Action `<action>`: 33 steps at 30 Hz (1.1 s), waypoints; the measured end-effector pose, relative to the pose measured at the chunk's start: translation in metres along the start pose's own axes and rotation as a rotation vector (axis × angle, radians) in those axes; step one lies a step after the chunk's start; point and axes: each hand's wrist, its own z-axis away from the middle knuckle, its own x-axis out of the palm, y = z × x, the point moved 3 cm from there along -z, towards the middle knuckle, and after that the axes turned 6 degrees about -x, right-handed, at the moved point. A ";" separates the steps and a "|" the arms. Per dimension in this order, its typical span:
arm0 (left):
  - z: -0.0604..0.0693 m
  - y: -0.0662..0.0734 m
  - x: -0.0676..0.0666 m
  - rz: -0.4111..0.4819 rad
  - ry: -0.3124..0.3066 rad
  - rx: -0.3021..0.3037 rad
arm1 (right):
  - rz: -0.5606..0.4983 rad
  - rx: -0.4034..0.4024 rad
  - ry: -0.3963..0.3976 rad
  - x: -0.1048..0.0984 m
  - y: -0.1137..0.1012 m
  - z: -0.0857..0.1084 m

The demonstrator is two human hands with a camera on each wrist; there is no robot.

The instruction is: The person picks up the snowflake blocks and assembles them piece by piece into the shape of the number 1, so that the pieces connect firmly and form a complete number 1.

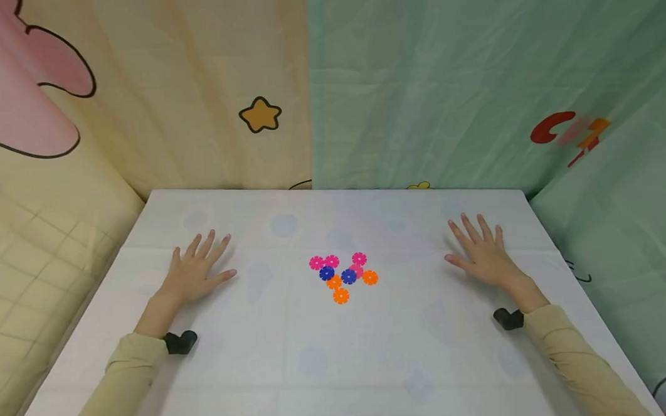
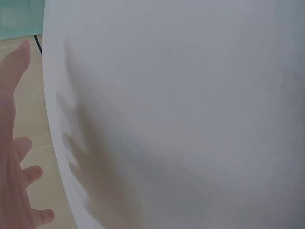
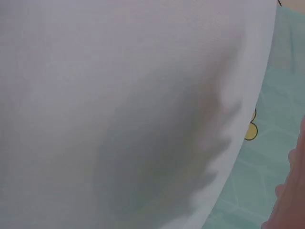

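Several small notched discs lie in a loose cluster at the middle of the white table. Among them are a pink disc, a dark blue disc and an orange disc; some touch or overlap. To the left of the cluster, my left hand is spread over the table, fingers straight and holding nothing. On the other side my right hand is spread likewise, also holding nothing. Both wrist views show a hand's edge and its shadow on the white surface, with no disc in sight.
A black wrist mount shows at the left cuff and another black mount at the right cuff. Behind the table hang a yellowish curtain and a green curtain, close to its back edge.
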 end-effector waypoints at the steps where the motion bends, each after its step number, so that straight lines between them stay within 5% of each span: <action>1: -0.001 0.002 0.000 0.004 0.004 0.005 | 0.002 -0.003 0.002 0.000 -0.001 -0.001; 13: -0.011 0.041 -0.003 0.006 0.096 0.112 | 0.016 -0.115 0.131 -0.003 -0.030 -0.012; 26: -0.024 0.080 0.001 0.105 0.207 0.134 | -0.028 -0.232 0.407 0.006 -0.062 -0.022; 33: -0.026 0.100 0.004 0.191 0.256 0.142 | -0.083 -0.242 0.483 0.009 -0.079 -0.027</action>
